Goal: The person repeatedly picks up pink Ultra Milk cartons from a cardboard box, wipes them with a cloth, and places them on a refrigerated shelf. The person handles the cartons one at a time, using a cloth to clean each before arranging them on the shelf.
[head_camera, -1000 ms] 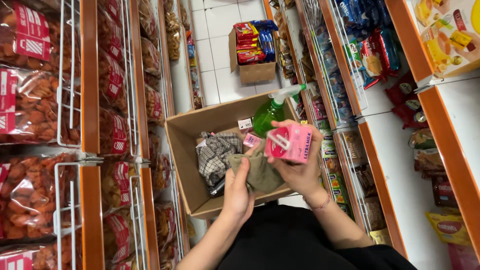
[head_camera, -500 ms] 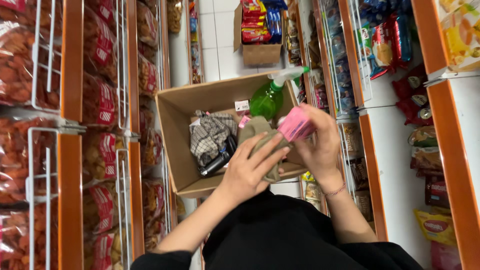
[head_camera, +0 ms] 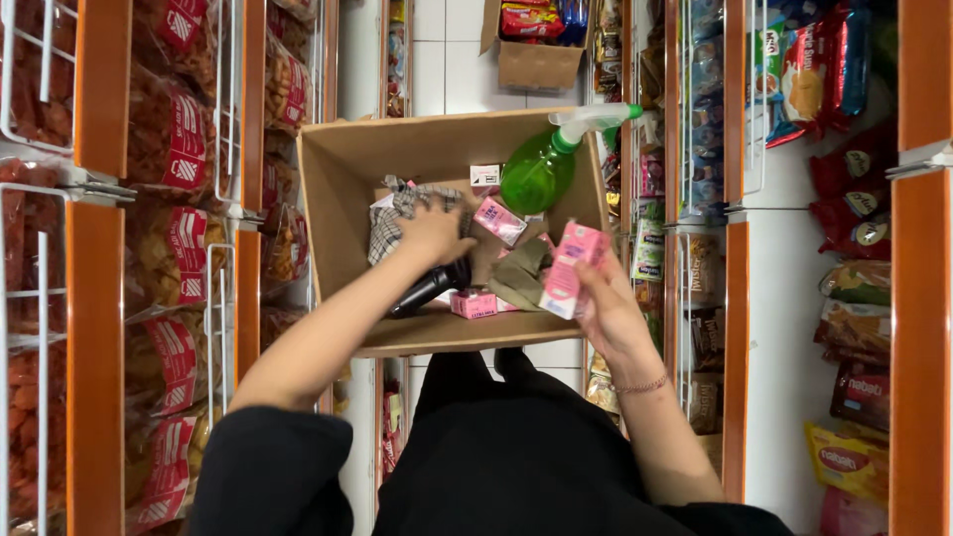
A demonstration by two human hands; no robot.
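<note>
- Right hand [head_camera: 606, 303] has its grip closed around a pink carton [head_camera: 573, 270], held above the cardboard box's [head_camera: 342, 169] right edge.
- Left hand [head_camera: 437, 230] reaches inside the box, fingers curled on a checked cloth [head_camera: 392, 213]; whether it grasps it, I cannot tell.
- A green spray bottle [head_camera: 541, 169] lies inside.

left hand [head_camera: 437, 230]: moved off the olive cloth [head_camera: 524, 273], now down in the box [head_camera: 338, 169] on the checked cloth [head_camera: 397, 213] at its left | right hand [head_camera: 606, 308]: drawn nearer and right, to the box's right edge, pink carton [head_camera: 572, 268] held upright | olive cloth: let go, lying in box
</note>
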